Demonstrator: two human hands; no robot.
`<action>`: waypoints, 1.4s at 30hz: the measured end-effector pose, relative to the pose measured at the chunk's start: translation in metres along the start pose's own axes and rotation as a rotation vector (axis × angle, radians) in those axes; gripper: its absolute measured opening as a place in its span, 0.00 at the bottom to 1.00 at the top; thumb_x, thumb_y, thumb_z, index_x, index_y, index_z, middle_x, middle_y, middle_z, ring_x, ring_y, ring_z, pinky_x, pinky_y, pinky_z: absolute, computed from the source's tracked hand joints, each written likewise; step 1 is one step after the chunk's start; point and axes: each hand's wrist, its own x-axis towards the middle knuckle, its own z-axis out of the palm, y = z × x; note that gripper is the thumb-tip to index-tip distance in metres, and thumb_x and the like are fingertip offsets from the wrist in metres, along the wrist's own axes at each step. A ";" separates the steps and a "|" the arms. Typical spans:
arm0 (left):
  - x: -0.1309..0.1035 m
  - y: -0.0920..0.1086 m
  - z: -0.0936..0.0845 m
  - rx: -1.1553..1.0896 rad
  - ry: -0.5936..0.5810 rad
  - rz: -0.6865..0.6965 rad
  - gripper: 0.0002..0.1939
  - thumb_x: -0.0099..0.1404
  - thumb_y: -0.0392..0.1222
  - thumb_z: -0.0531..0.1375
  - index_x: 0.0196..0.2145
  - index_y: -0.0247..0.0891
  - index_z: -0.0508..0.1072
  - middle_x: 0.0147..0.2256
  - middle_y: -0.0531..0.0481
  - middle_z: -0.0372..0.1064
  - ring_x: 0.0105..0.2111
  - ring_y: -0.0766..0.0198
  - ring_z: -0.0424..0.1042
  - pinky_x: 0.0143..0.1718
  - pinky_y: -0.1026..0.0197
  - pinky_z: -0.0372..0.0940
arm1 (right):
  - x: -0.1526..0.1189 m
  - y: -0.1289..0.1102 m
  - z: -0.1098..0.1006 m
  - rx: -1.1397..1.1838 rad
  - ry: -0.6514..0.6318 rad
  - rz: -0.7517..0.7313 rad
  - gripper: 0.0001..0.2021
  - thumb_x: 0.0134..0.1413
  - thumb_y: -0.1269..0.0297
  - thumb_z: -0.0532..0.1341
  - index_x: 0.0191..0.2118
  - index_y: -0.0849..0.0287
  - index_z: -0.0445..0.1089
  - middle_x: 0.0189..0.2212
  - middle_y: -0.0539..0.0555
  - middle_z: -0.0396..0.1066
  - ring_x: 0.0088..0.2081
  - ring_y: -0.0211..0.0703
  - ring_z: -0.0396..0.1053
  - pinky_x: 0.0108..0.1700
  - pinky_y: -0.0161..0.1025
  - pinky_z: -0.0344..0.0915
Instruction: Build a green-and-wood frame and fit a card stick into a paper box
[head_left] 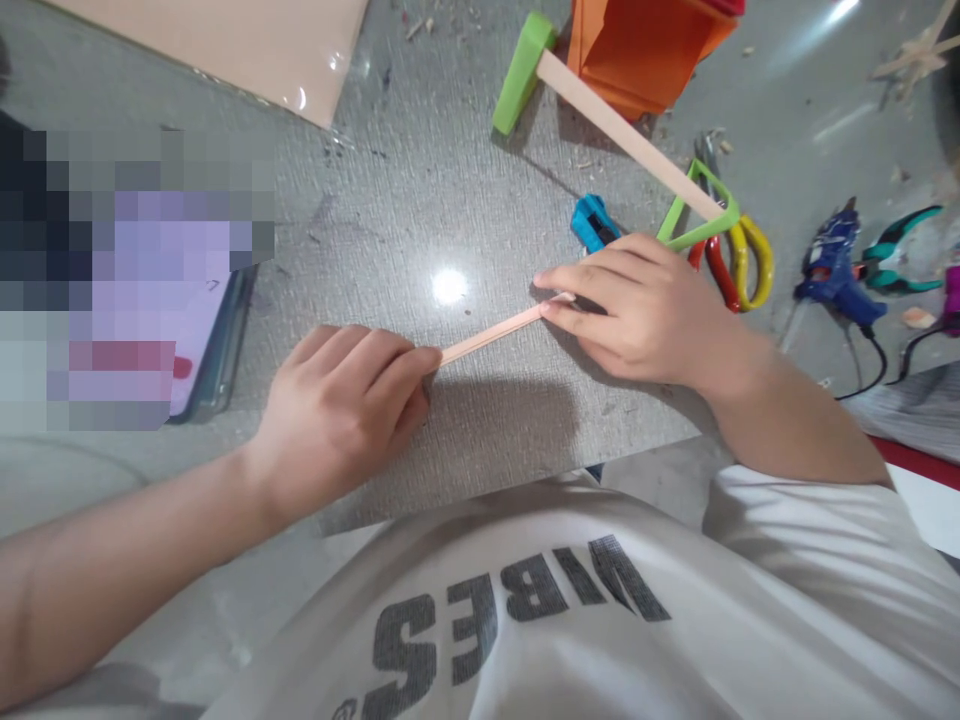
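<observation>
Between my two hands runs a narrow peach-coloured strip (491, 332) with a lengthwise line along it, slightly tilted above the tabletop's near part. My left hand (337, 410) pinches its left end between thumb and fingers. At the other end, my right hand (645, 310) grips the strip, and a pale whitish tip shows by the fingers. Just beyond the right hand lies a blue cutter (592, 222), partly hidden by it. A longer peach bar (626, 130) joins a green folded piece (525, 72) to a green triangular frame (720, 205).
Scissors with red and yellow handles (750, 270) lie under the green frame. A blue glue gun (840, 265) and teal-handled pliers (904, 250) are at right. Orange folded paper (637, 55) stands at the back. A peach sheet (225, 40) and a purple object (165, 290) lie left.
</observation>
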 end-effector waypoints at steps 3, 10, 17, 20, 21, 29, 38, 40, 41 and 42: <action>-0.003 0.001 0.004 -0.042 -0.016 -0.045 0.13 0.79 0.32 0.63 0.50 0.49 0.84 0.42 0.47 0.87 0.38 0.49 0.84 0.40 0.45 0.74 | 0.001 -0.002 0.001 0.016 -0.018 -0.034 0.16 0.84 0.63 0.59 0.59 0.47 0.86 0.66 0.57 0.85 0.62 0.60 0.78 0.66 0.62 0.70; -0.004 0.002 0.007 0.019 -0.070 -0.074 0.15 0.82 0.35 0.59 0.52 0.52 0.84 0.43 0.47 0.87 0.39 0.48 0.84 0.41 0.43 0.75 | 0.001 0.005 0.002 0.042 -0.020 -0.101 0.18 0.83 0.64 0.60 0.66 0.45 0.83 0.69 0.58 0.81 0.65 0.62 0.75 0.68 0.64 0.68; -0.004 -0.001 0.004 -0.031 -0.066 -0.087 0.16 0.80 0.35 0.62 0.54 0.52 0.86 0.42 0.47 0.86 0.39 0.48 0.84 0.41 0.43 0.76 | -0.003 0.009 0.010 0.012 -0.003 -0.173 0.22 0.82 0.61 0.62 0.73 0.48 0.79 0.75 0.62 0.77 0.69 0.67 0.72 0.71 0.69 0.65; -0.004 -0.001 0.005 -0.011 -0.055 -0.061 0.15 0.81 0.35 0.61 0.53 0.52 0.85 0.42 0.46 0.86 0.38 0.49 0.83 0.40 0.45 0.75 | -0.003 0.008 0.015 0.004 0.002 -0.220 0.22 0.83 0.61 0.61 0.74 0.51 0.78 0.77 0.63 0.74 0.71 0.66 0.70 0.72 0.68 0.64; -0.003 -0.001 0.005 -0.002 -0.053 -0.059 0.15 0.82 0.35 0.61 0.53 0.52 0.85 0.42 0.46 0.86 0.38 0.49 0.83 0.40 0.46 0.75 | -0.003 0.008 0.015 0.002 -0.001 -0.226 0.22 0.83 0.60 0.61 0.74 0.51 0.78 0.78 0.62 0.73 0.71 0.66 0.70 0.72 0.68 0.63; 0.000 0.001 0.006 0.018 -0.086 -0.039 0.18 0.84 0.35 0.60 0.58 0.52 0.87 0.43 0.44 0.85 0.39 0.50 0.82 0.40 0.48 0.73 | 0.005 0.002 0.014 -0.010 -0.056 -0.249 0.21 0.86 0.54 0.61 0.72 0.52 0.80 0.83 0.62 0.68 0.73 0.66 0.69 0.72 0.65 0.62; 0.003 0.003 0.010 0.016 -0.119 -0.073 0.24 0.82 0.34 0.60 0.64 0.55 0.88 0.42 0.43 0.82 0.38 0.51 0.79 0.42 0.47 0.72 | 0.008 0.006 0.019 0.023 -0.039 -0.254 0.26 0.86 0.48 0.60 0.77 0.50 0.76 0.82 0.62 0.70 0.72 0.69 0.71 0.72 0.69 0.60; 0.003 0.004 0.009 0.015 -0.128 -0.087 0.24 0.83 0.34 0.59 0.64 0.56 0.88 0.42 0.43 0.82 0.39 0.50 0.79 0.42 0.46 0.73 | 0.006 0.009 0.021 0.009 -0.027 -0.238 0.27 0.86 0.44 0.60 0.78 0.49 0.75 0.82 0.63 0.70 0.73 0.71 0.69 0.72 0.71 0.59; 0.004 0.005 0.009 0.016 -0.131 -0.092 0.24 0.83 0.34 0.59 0.64 0.56 0.88 0.42 0.43 0.82 0.39 0.49 0.79 0.43 0.46 0.73 | 0.005 0.009 0.022 0.003 -0.026 -0.239 0.28 0.86 0.43 0.60 0.78 0.48 0.76 0.82 0.63 0.70 0.73 0.71 0.69 0.72 0.72 0.59; 0.004 0.005 0.009 0.018 -0.133 -0.096 0.24 0.83 0.34 0.59 0.64 0.56 0.88 0.42 0.43 0.82 0.40 0.49 0.79 0.43 0.45 0.73 | 0.005 0.009 0.023 -0.002 -0.027 -0.243 0.28 0.86 0.42 0.60 0.78 0.48 0.76 0.82 0.63 0.69 0.73 0.71 0.68 0.72 0.72 0.59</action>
